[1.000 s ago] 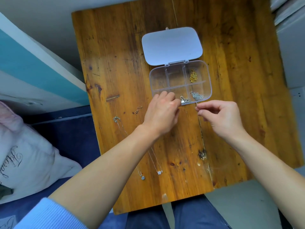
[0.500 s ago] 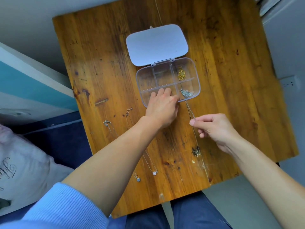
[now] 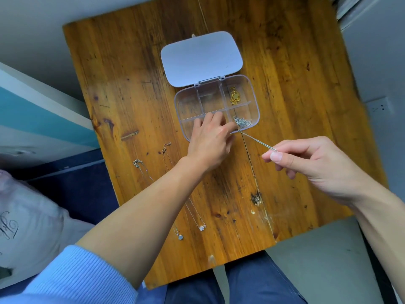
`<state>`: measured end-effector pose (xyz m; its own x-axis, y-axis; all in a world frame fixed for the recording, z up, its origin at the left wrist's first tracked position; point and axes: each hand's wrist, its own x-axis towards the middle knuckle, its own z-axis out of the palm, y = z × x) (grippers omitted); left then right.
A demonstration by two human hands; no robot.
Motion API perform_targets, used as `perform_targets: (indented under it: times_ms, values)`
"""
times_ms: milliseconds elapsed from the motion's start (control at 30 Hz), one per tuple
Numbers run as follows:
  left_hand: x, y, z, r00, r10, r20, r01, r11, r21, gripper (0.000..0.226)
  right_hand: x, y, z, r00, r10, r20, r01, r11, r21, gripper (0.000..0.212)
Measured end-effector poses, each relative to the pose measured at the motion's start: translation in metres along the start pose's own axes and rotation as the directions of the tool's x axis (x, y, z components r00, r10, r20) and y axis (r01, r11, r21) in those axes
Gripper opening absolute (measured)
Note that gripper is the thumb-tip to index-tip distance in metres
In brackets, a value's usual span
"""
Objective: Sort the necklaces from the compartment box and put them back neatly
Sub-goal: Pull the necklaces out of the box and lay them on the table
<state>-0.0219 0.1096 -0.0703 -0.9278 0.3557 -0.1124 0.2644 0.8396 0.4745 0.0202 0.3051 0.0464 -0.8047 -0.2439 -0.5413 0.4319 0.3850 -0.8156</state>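
Note:
A clear compartment box [image 3: 188, 99] lies open on the wooden table [image 3: 131, 84], its white lid [image 3: 201, 58] folded back. A gold necklace [image 3: 235, 97] sits in the far right compartment, and a bunched silver necklace [image 3: 242, 122] in the near right one. My left hand [image 3: 210, 141] rests on the box's near edge, fingers in the middle near compartment. My right hand [image 3: 317, 163] pinches a thin silver chain [image 3: 256, 140] stretched taut from the box's near edge. Two more necklaces lie on the table: a flower-pendant necklace [image 3: 201, 227] and a hexagon-pendant necklace [image 3: 180, 237].
The small table stands over my knees in blue trousers [image 3: 252, 286]. A pale pillow [image 3: 26, 218] lies at the left on dark blue bedding. A grey wall with a socket [image 3: 380, 106] is at the right. A dark knot [image 3: 256, 199] marks the wood near the front edge.
My right hand has drawn back toward me and to the right, pulling the silver chain out taut from the box. My left hand has stayed at the box's near edge.

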Motion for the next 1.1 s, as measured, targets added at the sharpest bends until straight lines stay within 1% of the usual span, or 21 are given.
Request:
perform_targets:
  times_ms: [67,133,200,267,300,333,367,400,467,567,600,667,733,800,867,933,967,1033,1100]
  values:
    - [0.001,-0.003,-0.002,0.999,0.023,-0.038,-0.023,1.0,-0.002,0.02,-0.002,-0.002,-0.002,1.0,-0.01,0.0,0.01,1.0,0.012,0.019]
    - [0.001,-0.004,-0.006,0.998,0.048,-0.049,-0.047,0.999,0.01,0.019,-0.004,0.0,-0.002,1.0,-0.006,-0.01,0.006,0.999,0.042,0.018]
    - [-0.001,-0.005,-0.012,0.997,0.059,-0.059,-0.06,0.998,-0.019,0.019,-0.005,0.005,-0.002,0.999,0.012,-0.048,-0.009,0.998,0.069,0.018]
    - [-0.006,-0.009,-0.023,0.995,0.021,-0.094,-0.032,0.992,-0.123,0.016,-0.005,0.015,-0.001,0.99,0.041,-0.138,-0.029,0.996,0.085,0.017]
    - [-0.01,-0.012,-0.03,0.995,-0.031,-0.095,0.01,0.977,-0.213,0.014,-0.005,0.022,-0.001,0.979,0.068,-0.193,-0.048,0.994,0.102,0.016]
    - [-0.016,-0.016,-0.038,0.993,-0.1,-0.067,0.074,0.946,-0.316,0.014,-0.005,0.03,0.0,0.965,0.106,-0.24,-0.077,0.989,0.127,0.014]
    - [-0.022,-0.021,-0.047,0.986,-0.169,-0.007,0.151,0.898,-0.413,0.015,-0.005,0.038,0.002,0.95,0.153,-0.271,-0.114,0.981,0.156,0.012]
    - [-0.029,-0.026,-0.055,0.972,-0.224,0.071,0.23,0.841,-0.49,0.018,-0.005,0.046,0.005,0.937,0.201,-0.287,-0.152,0.971,0.182,0.012]
    - [-0.044,-0.036,-0.064,0.932,-0.29,0.216,0.361,0.719,-0.593,0.023,-0.005,0.061,0.014,0.917,0.278,-0.285,-0.224,0.952,0.209,0.014]
    - [-0.063,-0.049,-0.067,0.868,-0.335,0.367,0.497,0.581,-0.645,0.02,-0.006,0.076,0.036,0.913,0.332,-0.237,-0.291,0.937,0.193,0.016]
    - [-0.068,-0.053,-0.067,0.849,-0.351,0.396,0.529,0.545,-0.651,0.018,-0.006,0.08,0.044,0.913,0.338,-0.228,-0.301,0.936,0.181,0.016]
    - [-0.076,-0.059,-0.063,0.821,-0.402,0.407,0.569,0.506,-0.648,0.013,-0.009,0.086,0.062,0.919,0.334,-0.208,-0.316,0.942,0.114,0.017]
    - [-0.08,-0.061,-0.058,0.802,-0.468,0.37,0.586,0.502,-0.636,0.008,-0.015,0.092,0.08,0.933,0.319,-0.166,-0.326,0.945,-0.017,0.019]
    - [-0.082,-0.06,-0.052,0.792,-0.533,0.299,0.58,0.503,-0.641,0.001,-0.023,0.102,0.092,0.946,0.283,-0.156,-0.311,0.931,-0.193,0.023]
    - [-0.081,-0.059,-0.045,0.784,-0.584,0.209,0.556,0.512,-0.655,0.006,-0.031,0.11,0.098,0.949,0.261,-0.18,-0.31,0.878,-0.365,0.024]
    - [-0.081,-0.058,-0.038,0.786,-0.597,0.162,0.54,0.534,-0.651,0.006,-0.039,0.112,0.102,0.945,0.274,-0.178,-0.325,0.839,-0.436,0.023]
    - [-0.081,-0.056,-0.035,0.796,-0.586,0.152,0.534,0.561,-0.633,0.005,-0.042,0.112,0.104,0.942,0.29,-0.17,-0.335,0.825,-0.455,0.024]
    - [-0.081,-0.051,-0.025,0.831,-0.539,0.133,0.512,0.651,-0.56,0.002,-0.045,0.114,0.105,0.928,0.342,-0.147,-0.37,0.797,-0.477,0.025]
    - [-0.078,-0.048,-0.018,0.863,-0.493,0.114,0.483,0.737,-0.473,0.005,-0.044,0.117,0.104,0.915,0.384,-0.127,-0.391,0.763,-0.514,0.027]
